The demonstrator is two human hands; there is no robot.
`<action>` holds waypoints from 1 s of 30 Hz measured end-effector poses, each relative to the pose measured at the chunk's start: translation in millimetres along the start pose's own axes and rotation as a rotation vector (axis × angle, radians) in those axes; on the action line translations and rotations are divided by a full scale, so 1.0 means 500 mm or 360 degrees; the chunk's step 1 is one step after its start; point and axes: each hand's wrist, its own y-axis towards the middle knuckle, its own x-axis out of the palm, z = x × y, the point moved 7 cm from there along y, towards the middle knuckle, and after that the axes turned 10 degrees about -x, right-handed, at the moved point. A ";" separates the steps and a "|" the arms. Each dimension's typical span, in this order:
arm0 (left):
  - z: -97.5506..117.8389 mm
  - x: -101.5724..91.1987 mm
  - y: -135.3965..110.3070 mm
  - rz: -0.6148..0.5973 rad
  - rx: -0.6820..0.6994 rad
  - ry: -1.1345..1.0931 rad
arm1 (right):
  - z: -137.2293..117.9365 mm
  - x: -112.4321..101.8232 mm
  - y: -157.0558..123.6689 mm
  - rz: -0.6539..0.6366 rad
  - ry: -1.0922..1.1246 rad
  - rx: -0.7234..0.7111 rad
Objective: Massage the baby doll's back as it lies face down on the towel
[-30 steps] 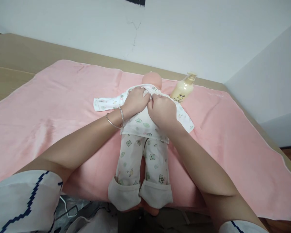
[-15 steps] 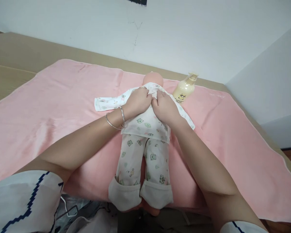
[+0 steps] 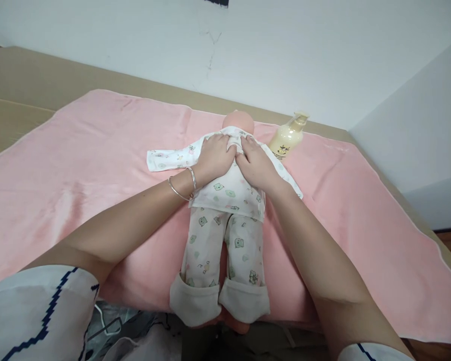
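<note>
A baby doll (image 3: pixel 238 120) in a white printed top (image 3: pixel 225 193) and matching trousers (image 3: pixel 205 245) lies before me, its head at the far end. My left hand (image 3: pixel 215 155) rests on the upper left of the top, fingers laid out over the cloth. Beside it, my right hand (image 3: pixel 258 163) lies on the upper right with its fingers extended. The two thumbs nearly meet at the middle of the doll's body. Both trouser legs end in wide turned-up cuffs (image 3: pixel 245 301), and part of a foot shows below.
A pale yellow pump bottle (image 3: pixel 286 138) stands to the right of the doll's head. The pink sheet (image 3: pixel 97 145) spreads beneath the doll over a tan surface (image 3: pixel 30 70). A white wall (image 3: pixel 285 55) rises behind. Blurred wire-like items (image 3: pixel 107 323) lie below the near edge.
The fingers of both hands, curled against the top before, now lie flatter and straighter on it. The hands stay at the same place on the doll.
</note>
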 end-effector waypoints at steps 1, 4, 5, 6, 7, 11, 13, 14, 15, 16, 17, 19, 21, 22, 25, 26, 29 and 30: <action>0.000 0.000 0.000 0.0002 0.0000 -0.0009 | 0.011 0.004 0.003 -0.0002 0.0036 0.0001; -0.003 0.003 0.002 -0.0004 -0.0007 -0.0030 | 0.027 0.010 0.006 0.0037 0.0069 -0.0001; -0.003 0.003 0.002 -0.0011 -0.0011 -0.0033 | 0.028 0.011 0.006 0.0045 0.0063 -0.0002; -0.004 0.003 0.003 -0.0016 -0.0012 -0.0035 | 0.027 0.011 0.006 0.0047 0.0054 -0.0003; -0.003 0.003 0.002 -0.0019 -0.0012 -0.0037 | 0.025 0.012 0.005 0.0043 0.0047 -0.0004; 0.000 -0.001 0.000 -0.0024 -0.0009 -0.0017 | 0.023 0.013 0.005 0.0048 0.0042 0.0002; 0.000 -0.001 -0.001 -0.0023 -0.0013 0.0001 | 0.024 0.012 0.005 0.0062 0.0054 -0.0001; 0.001 -0.002 -0.001 -0.0018 -0.0010 0.0005 | 0.024 0.012 0.005 0.0064 0.0058 0.0000; 0.001 -0.002 0.000 -0.0012 -0.0005 0.0006 | 0.024 0.011 0.005 0.0063 0.0058 0.0002; 0.000 -0.002 0.000 -0.0004 -0.0001 0.0006 | 0.023 0.011 0.005 0.0061 0.0054 0.0006; 0.000 -0.002 0.001 0.0004 0.0001 0.0007 | 0.022 0.010 0.005 0.0053 0.0048 0.0011; -0.001 -0.003 0.002 0.0014 0.0002 0.0016 | 0.020 0.009 0.005 0.0019 0.0045 0.0024; 0.001 -0.005 0.001 0.0011 0.0008 0.0039 | 0.020 0.010 0.006 -0.0023 0.0059 0.0032; 0.004 -0.007 -0.002 0.0007 0.0011 0.0067 | 0.022 0.011 0.006 -0.0038 0.0071 0.0035; 0.018 -0.015 -0.020 0.0017 0.0028 0.0224 | 0.031 0.010 0.008 -0.0021 0.0137 0.0016; 0.024 -0.017 -0.027 0.0028 0.0037 0.0286 | 0.035 0.009 0.009 -0.0004 0.0159 0.0008; 0.039 -0.021 -0.047 0.0049 0.0054 0.0379 | 0.044 0.008 0.012 0.0018 0.0156 0.0001; 0.041 -0.023 -0.049 0.0052 0.0052 0.0370 | 0.045 0.007 0.012 0.0016 0.0130 0.0005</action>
